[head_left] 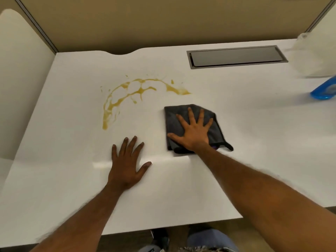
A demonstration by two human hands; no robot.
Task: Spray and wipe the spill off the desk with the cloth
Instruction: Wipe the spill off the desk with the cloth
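Nearest the table's front edge: left hand (127, 165) pressed flat on the bare white table (63, 188), palm down, fingers together and thumb out to the side, gripping nothing. Just to the right and a little further in: right hand (193, 132) spread wide, fingers splayed, palm down on top of a folded dark grey cloth (175, 119). Not clenched, simply pressing the cloth against the table. A black loop at the cloth's near right corner, trailing on the surface.

Further in and to the left: the yellow-brown spill (140, 90), a thin arc of liquid with branching runs and small droplets around it, sweeping from a drip at lower left up and over to a smear at the right. Cloth near the arc's right end, not touching it; spill still unwiped.

Far right edge: a blue bottle (324, 90), only partly in frame and blurred, contents impossible to judge. Behind it, something pale and translucent (312, 57), too blurred to name.

At the back: a grey metal cable hatch (236, 57) set into the table, lid closed, inside hidden. Beyond that, a tan partition wall (163, 20).
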